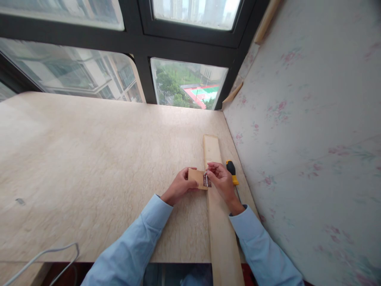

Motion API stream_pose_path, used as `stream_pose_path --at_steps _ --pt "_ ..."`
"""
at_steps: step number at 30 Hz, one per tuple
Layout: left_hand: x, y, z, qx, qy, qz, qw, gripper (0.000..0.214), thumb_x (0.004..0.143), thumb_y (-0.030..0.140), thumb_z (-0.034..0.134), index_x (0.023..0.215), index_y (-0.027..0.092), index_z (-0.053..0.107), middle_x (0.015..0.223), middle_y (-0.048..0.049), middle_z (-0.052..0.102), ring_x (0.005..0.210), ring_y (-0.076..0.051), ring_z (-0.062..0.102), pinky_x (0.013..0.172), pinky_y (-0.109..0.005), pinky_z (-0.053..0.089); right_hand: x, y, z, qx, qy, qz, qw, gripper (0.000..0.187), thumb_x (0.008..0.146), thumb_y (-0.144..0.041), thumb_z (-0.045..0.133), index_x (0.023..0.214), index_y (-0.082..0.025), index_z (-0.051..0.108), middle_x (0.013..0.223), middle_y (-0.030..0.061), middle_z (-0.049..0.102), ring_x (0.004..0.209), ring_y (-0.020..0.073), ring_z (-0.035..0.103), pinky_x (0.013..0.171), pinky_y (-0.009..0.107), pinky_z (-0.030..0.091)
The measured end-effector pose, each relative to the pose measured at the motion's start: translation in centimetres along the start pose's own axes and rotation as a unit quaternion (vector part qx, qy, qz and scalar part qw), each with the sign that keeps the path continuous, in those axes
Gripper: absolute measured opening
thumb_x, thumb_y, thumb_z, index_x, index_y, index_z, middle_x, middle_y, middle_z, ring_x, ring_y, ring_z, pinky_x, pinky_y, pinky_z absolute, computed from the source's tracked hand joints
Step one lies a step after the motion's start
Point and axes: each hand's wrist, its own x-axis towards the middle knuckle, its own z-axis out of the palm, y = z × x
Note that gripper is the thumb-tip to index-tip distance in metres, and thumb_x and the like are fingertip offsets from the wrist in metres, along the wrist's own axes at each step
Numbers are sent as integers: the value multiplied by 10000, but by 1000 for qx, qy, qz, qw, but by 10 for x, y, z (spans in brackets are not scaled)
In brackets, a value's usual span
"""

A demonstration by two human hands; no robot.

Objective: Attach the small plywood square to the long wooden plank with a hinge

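My left hand [181,185] is closed around a small wooden block [195,177], thumb on its face and fingers behind. A metal hinge [207,180] lies at the block's right end, over the left edge of a long wooden board [222,234]. At the hinge's upper edge my right hand [222,178] has thumb and fingertips pinched together; what they hold, if anything, is too small to make out. Just right of that hand lies a screwdriver [231,170] with a black and yellow handle, its shaft partly hidden by the hand and wrist.
The board runs along the stone-look sill [98,167] and past its front edge. A papered wall [309,131] closes off the right side, and dark-framed windows [190,47] stand behind. A pale cable [56,250] loops at the lower left.
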Motion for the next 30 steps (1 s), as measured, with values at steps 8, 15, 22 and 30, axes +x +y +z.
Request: stream_pose_path --at_steps 8,15,22,30 --pt "11 2 11 -15 31 -45 998 353 637 195 763 928 164 565 858 -48 679 727 -175 668 600 -264 522 0 -1 0 2 1 0 1000 254 788 -331 709 1016 -230 658 873 30 682 786 166 653 715 297 544" --pt "12 -3 18 -6 78 -26 997 438 579 182 807 958 162 590 823 -39 690 688 -186 673 565 -276 532 0 0 0 4 3 2 1000 245 793 -327 702 1010 -220 662 864 31 685 780 163 654 709 294 542" --pt "8 -10 26 -23 128 27 991 383 534 158 827 855 149 618 735 -3 677 627 -146 640 575 -248 522 0 -2 1 4 6 3 1000 244 780 -335 702 992 -223 659 855 30 683 766 165 654 694 294 550" --pt "10 -14 27 -30 148 64 987 389 498 130 850 820 136 633 704 -1 672 622 -146 642 570 -236 502 0 3 -1 -9 6 -3 1000 238 796 -336 699 1001 -222 662 875 34 692 783 171 665 713 304 564"
